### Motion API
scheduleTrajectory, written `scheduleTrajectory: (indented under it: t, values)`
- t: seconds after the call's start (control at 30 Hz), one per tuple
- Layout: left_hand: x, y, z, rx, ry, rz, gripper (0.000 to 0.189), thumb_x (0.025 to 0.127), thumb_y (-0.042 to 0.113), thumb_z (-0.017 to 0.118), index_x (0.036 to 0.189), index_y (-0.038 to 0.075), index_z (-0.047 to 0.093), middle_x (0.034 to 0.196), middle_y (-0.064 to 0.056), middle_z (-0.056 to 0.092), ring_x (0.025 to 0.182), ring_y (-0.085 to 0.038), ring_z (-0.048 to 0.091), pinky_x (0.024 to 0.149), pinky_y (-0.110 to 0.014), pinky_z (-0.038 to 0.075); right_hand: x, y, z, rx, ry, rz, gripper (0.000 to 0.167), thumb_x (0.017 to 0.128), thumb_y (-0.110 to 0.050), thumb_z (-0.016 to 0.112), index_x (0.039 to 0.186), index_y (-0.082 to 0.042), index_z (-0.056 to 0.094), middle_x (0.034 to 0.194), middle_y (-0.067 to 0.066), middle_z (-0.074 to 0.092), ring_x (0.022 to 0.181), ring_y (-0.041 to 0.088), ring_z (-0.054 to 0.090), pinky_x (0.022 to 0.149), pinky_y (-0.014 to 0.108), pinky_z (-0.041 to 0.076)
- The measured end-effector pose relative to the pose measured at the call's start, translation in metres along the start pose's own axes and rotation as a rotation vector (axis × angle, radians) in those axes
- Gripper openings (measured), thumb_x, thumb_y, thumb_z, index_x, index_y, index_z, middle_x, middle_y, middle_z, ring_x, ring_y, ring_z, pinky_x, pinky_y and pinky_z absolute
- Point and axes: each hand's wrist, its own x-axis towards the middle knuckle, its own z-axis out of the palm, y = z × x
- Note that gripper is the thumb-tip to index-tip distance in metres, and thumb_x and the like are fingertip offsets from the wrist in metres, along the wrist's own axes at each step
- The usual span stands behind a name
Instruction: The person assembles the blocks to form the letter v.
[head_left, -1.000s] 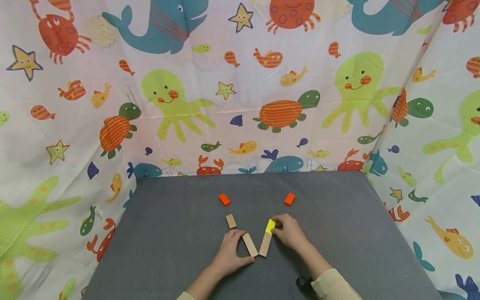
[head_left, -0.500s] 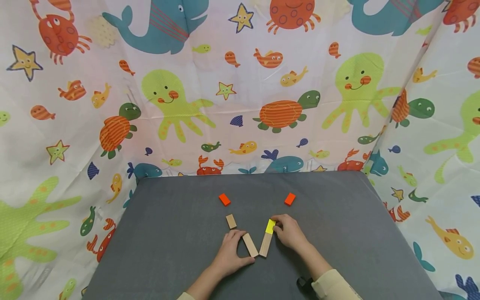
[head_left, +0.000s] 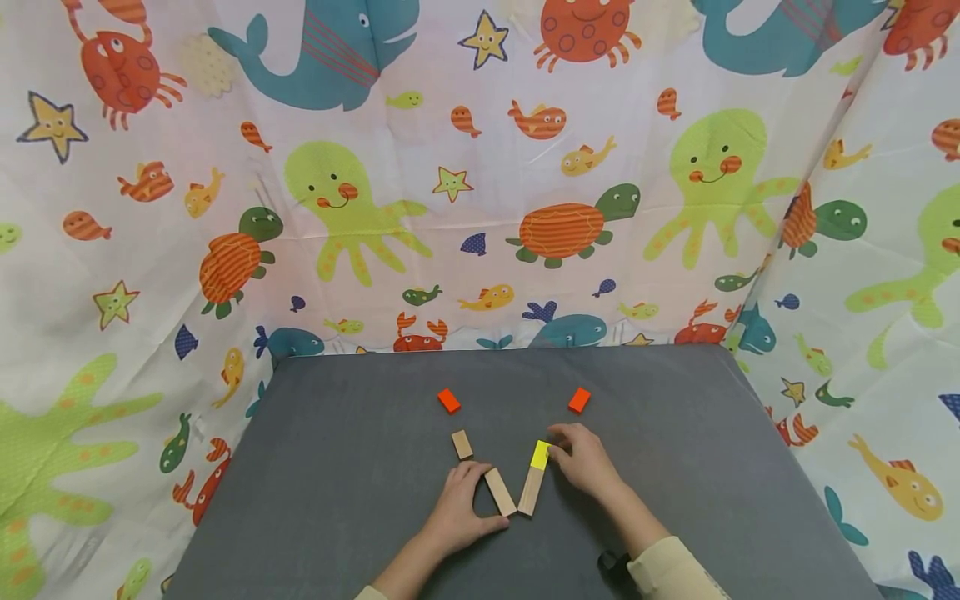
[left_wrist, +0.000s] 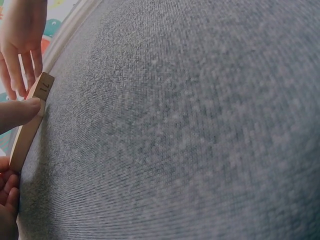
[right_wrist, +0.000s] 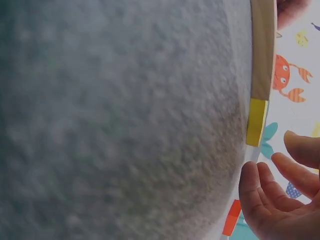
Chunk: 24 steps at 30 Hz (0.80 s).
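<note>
Two long plain wooden blocks lie on a grey cloth and meet in a V at their near ends. My left hand (head_left: 456,510) spans the left long block (head_left: 500,492), thumb at its near end and fingers at its far end. At the far end of the right long block (head_left: 532,492) sits a yellow block (head_left: 539,454), in line with it. Just right of the yellow block is my right hand (head_left: 588,460); in the right wrist view its loosely bent fingers (right_wrist: 250,187) stand apart from the yellow block (right_wrist: 256,122) and hold nothing.
A short wooden block (head_left: 462,445) lies beyond my left fingers. Farther back are a left orange-red block (head_left: 449,401) and a right one (head_left: 579,400). A curtain with sea animals (head_left: 480,167) hangs behind the grey table (head_left: 337,467).
My right hand has let go of the yellow block and moved slightly to the right. The yellow block stays in line with the long block. My left hand has kept its place.
</note>
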Motion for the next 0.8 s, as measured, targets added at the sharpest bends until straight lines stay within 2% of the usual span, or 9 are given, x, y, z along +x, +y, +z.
scheduleTrajectory:
  t: [0.3, 0.53, 0.8]
  values:
    - [-0.001, 0.0, 0.0, 0.003, 0.002, 0.005, 0.087, 0.072, 0.049, 0.088, 0.144, 0.016, 0.052, 0.139, -0.003, 0.05, 0.129, -0.027, 0.046, 0.103, -0.052, 0.046, 0.006, 0.006, -0.011, 0.029, 0.048, -0.027, 0.039, 0.092, -0.008, 0.071, 0.129, -0.001, 0.065, 0.123, 0.015, 0.065, 0.105, 0.031, 0.066, 0.091, 0.052, 0.053]
    - [-0.001, 0.0, 0.0, -0.003, -0.007, -0.003, 0.087, 0.072, 0.049, 0.088, 0.144, 0.016, 0.052, 0.139, -0.002, 0.05, 0.129, -0.026, 0.046, 0.103, -0.052, 0.046, 0.013, 0.008, -0.018, 0.001, 0.047, 0.015, 0.042, 0.093, -0.013, 0.072, 0.133, -0.003, 0.063, 0.124, 0.015, 0.063, 0.109, 0.03, 0.064, 0.093, 0.051, 0.053]
    - [-0.001, -0.001, 0.0, 0.003, -0.001, 0.009, 0.087, 0.072, 0.049, 0.089, 0.144, 0.017, 0.052, 0.138, -0.001, 0.05, 0.128, -0.026, 0.045, 0.104, -0.051, 0.046, 0.021, 0.012, -0.027, -0.019, 0.043, -0.008, 0.046, 0.093, -0.015, 0.073, 0.135, -0.001, 0.061, 0.127, 0.017, 0.062, 0.112, 0.033, 0.064, 0.095, 0.051, 0.052]
